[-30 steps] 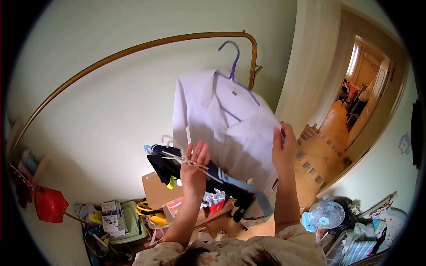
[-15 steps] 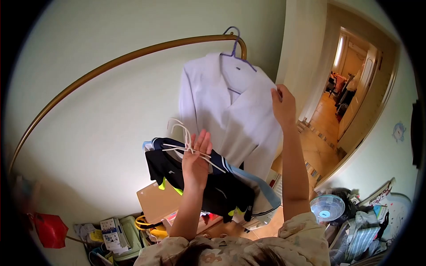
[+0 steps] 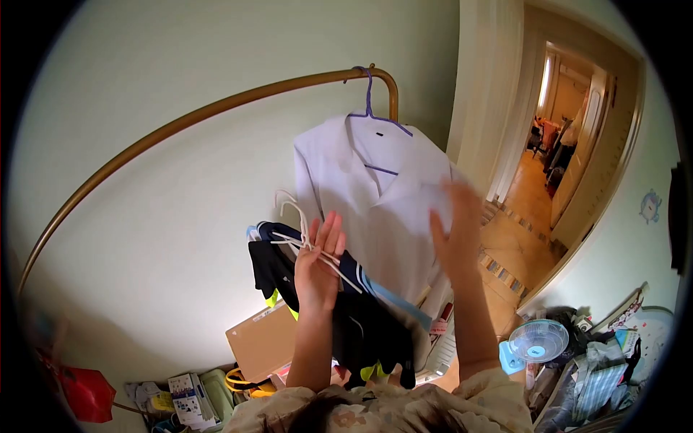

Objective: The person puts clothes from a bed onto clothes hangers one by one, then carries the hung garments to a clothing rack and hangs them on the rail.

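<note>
A white collared shirt hangs on a purple hanger, whose hook sits over the brass rail near its right end. My left hand holds several white hangers between thumb and palm, its fingers stretched upward. Dark clothes with light blue and neon yellow parts hang from them, in front of the shirt's lower left. My right hand, blurred by motion, is beside the shirt's right shoulder with thumb and fingers apart, holding nothing.
Below stand a cardboard box and a pile of books. A red object is at the lower left. At the right are a blue fan, bags and a doorway with tiled floor.
The purple hanger's hook has come down onto the rail, and the shirt hangs from it. My right hand has let go of the shirt's shoulder and moved lower. My left hand still holds the white hangers.
</note>
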A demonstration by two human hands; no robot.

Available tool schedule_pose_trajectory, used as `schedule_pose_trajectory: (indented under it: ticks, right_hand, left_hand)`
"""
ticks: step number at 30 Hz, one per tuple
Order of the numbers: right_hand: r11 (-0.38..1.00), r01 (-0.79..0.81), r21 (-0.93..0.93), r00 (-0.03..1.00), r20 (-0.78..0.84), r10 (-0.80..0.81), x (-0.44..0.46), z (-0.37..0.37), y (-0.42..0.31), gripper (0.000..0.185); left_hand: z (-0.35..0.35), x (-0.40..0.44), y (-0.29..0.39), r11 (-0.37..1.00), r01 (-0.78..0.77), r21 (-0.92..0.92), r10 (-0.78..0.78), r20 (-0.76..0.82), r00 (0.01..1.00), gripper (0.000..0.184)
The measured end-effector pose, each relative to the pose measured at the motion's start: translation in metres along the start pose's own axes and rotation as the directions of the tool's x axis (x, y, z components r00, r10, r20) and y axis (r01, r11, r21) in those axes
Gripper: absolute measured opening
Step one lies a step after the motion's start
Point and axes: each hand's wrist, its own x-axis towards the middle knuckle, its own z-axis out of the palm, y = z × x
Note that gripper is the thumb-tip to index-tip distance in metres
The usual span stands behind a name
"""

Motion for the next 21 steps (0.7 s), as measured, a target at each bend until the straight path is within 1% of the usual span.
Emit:
schedule_pose_trajectory:
  ticks: [1, 2, 3, 4, 5, 6, 8, 11, 14, 17, 20, 21]
  right_hand:
    - [0.984, -0.026, 0.177, 0.994, 0.110, 0.007, -0.021, 0.001, -0.005, 0.037]
    - [0.971, -0.043, 0.235, 0.962, 0.272, -0.023, -0.041, -0.005, -0.012, 0.033]
    - [0.955, -0.072, 0.287, 0.903, 0.426, -0.060, -0.056, -0.013, -0.021, 0.029]
    - [0.925, -0.218, 0.311, 0.817, 0.577, -0.002, -0.064, -0.020, -0.027, 0.026]
    - [0.882, -0.358, 0.306, 0.701, 0.712, 0.037, -0.072, -0.023, -0.030, 0.023]
    - [0.892, -0.356, 0.279, 0.704, 0.707, 0.060, -0.086, -0.021, -0.030, 0.022]
    - [0.910, -0.349, 0.223, 0.711, 0.695, 0.102, -0.112, -0.013, -0.026, 0.019]
    - [0.867, -0.429, 0.256, 0.765, 0.612, 0.198, -0.121, -0.009, -0.033, 0.020]
    - [0.948, -0.286, 0.143, 0.916, 0.331, 0.226, -0.116, 0.000, -0.047, 0.019]
    - [0.966, -0.215, 0.145, 0.951, 0.256, 0.173, -0.120, 0.008, -0.048, 0.021]
    - [0.977, -0.171, 0.128, 0.978, 0.141, 0.153, -0.125, 0.014, -0.045, 0.021]
    - [0.981, -0.172, 0.093, 0.979, 0.123, 0.160, -0.122, 0.015, -0.045, 0.020]
  left_hand:
    - [-0.003, 0.002, 0.000, 1.000, -0.004, -0.001, 0.004, -0.003, 1.000, 0.059]
    - [-0.004, 0.005, -0.003, 0.999, -0.023, 0.039, 0.024, -0.023, 0.999, 0.058]
    - [-0.004, 0.006, -0.006, 0.996, -0.038, 0.081, 0.042, -0.045, 0.998, 0.057]
    - [-0.002, 0.006, -0.009, 0.991, -0.053, 0.123, 0.062, -0.064, 0.996, 0.056]
    - [-0.002, 0.008, -0.011, 0.984, -0.070, 0.163, 0.084, -0.082, 0.993, 0.055]
    - [-0.008, 0.009, -0.015, 0.991, -0.066, 0.120, 0.075, -0.072, 0.995, 0.055]
    - [-0.010, 0.009, -0.020, 0.988, -0.061, 0.145, 0.074, -0.086, 0.994, 0.056]
    - [-0.008, 0.010, -0.025, 0.986, -0.036, 0.161, 0.051, -0.090, 0.995, 0.059]
    - [-0.010, 0.010, -0.030, 0.991, -0.015, 0.135, 0.022, -0.049, 0.999, 0.061]
    - [-0.009, 0.011, -0.029, 0.992, -0.011, 0.126, 0.015, -0.024, 1.000, 0.062]
    - [-0.017, 0.013, -0.024, 0.995, 0.016, 0.099, -0.020, 0.041, 0.999, 0.060]
    - [-0.014, 0.013, -0.022, 0.995, 0.027, 0.101, -0.030, 0.033, 0.999, 0.060]
